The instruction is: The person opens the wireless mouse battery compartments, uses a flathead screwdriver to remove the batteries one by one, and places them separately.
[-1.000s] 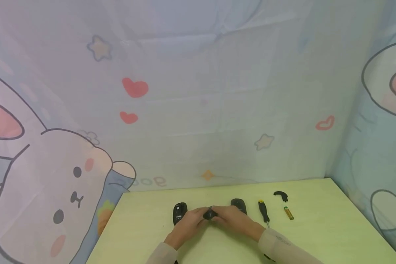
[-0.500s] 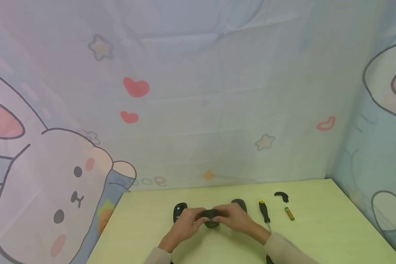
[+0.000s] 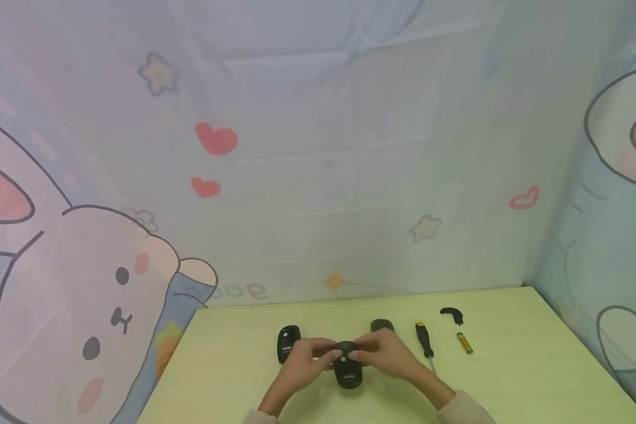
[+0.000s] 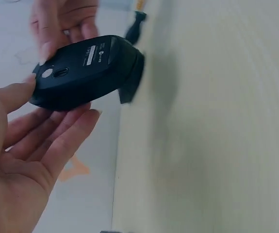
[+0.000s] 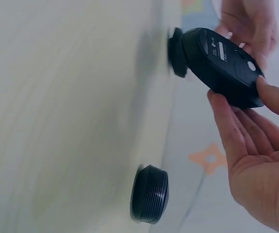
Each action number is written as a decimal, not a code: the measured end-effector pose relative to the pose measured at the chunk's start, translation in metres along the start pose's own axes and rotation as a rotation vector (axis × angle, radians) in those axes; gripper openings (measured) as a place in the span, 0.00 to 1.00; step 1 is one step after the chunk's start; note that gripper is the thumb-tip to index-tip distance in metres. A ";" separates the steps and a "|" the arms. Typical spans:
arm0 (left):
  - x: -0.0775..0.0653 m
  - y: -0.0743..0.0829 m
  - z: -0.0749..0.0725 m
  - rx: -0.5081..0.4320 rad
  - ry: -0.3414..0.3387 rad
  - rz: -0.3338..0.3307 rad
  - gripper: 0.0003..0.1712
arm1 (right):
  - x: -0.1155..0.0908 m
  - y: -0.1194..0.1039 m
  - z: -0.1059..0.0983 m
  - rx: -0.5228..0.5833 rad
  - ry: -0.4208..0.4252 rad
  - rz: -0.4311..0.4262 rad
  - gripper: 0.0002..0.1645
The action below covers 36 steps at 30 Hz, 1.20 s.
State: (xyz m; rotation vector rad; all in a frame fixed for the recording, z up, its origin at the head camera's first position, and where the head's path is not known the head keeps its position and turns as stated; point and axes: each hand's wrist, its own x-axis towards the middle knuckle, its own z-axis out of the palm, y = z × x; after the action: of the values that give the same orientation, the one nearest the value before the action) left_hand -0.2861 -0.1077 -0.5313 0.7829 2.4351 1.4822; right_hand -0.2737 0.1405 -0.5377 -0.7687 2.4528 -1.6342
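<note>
My left grip (image 3: 308,364) and right grip (image 3: 391,356) pinch the black, rounded plastic computer mouse (image 3: 348,377) above the flat, pale-yellow bench (image 3: 535,371). Likely light, rigid, slightly slippery: hold by both side edges.

Left hand (image 3: 306,365) and right hand (image 3: 392,355) brought close together, both pinching.
The person's thumbs (image 3: 330,357) point toward each other; both forearms (image 3: 428,386) slant inward.

We had one black computer mouse (image 3: 348,374) held up over the surface (image 3: 228,371), tilted, underside facing us. Pale round spot (image 4: 47,73) at the gripped end, small switch slot (image 4: 60,72) beside it, pale label (image 4: 91,55) further along. Position: short of the far edge, slightly nearer left.
</note>
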 end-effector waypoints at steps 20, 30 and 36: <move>-0.011 -0.003 0.025 -0.470 -0.014 -0.224 0.25 | -0.023 -0.004 0.000 0.251 0.124 0.240 0.24; -0.010 -0.010 0.038 -0.525 -0.028 -0.251 0.24 | -0.030 0.003 0.001 0.265 0.170 0.325 0.27; -0.010 -0.010 0.041 -0.530 0.001 -0.275 0.24 | -0.032 0.006 0.003 0.278 0.172 0.362 0.28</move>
State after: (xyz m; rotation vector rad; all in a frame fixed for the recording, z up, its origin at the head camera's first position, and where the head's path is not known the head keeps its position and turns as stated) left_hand -0.2638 -0.0848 -0.5614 0.3217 1.9014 1.8730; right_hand -0.2474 0.1540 -0.5504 -0.1420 2.2237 -1.8936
